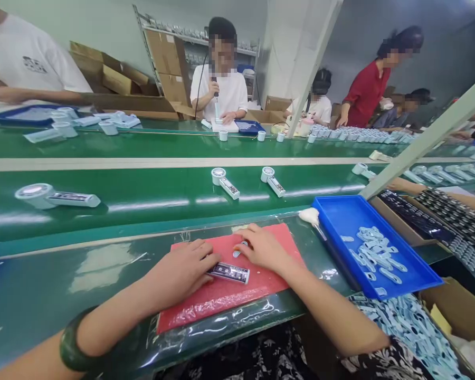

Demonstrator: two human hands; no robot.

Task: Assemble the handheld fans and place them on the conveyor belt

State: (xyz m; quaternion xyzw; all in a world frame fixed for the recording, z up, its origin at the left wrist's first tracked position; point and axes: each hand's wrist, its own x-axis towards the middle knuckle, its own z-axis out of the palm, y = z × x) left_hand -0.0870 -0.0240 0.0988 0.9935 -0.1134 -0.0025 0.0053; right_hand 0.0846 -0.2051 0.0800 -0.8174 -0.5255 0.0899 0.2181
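My left hand [192, 264] is closed over the head of a small handheld fan, hiding it. The fan's handle [231, 272], with dark circuitry exposed along its top, sticks out to the right and lies on a red mat [206, 311]. Just above the handle, my right hand [261, 247] pinches a small light blue plastic piece [239, 249] between thumb and fingers, partly covered by them. The piece is apart from the fan.
A green conveyor [158, 184] carries several similar fans [225, 182] beyond the mat. A blue tray [399, 253] of light blue pieces stands right, with a brush [314, 221] by it. Below is a heap of pieces [411, 327]. A slanted post [427, 132] crosses the right; co-workers sit opposite.
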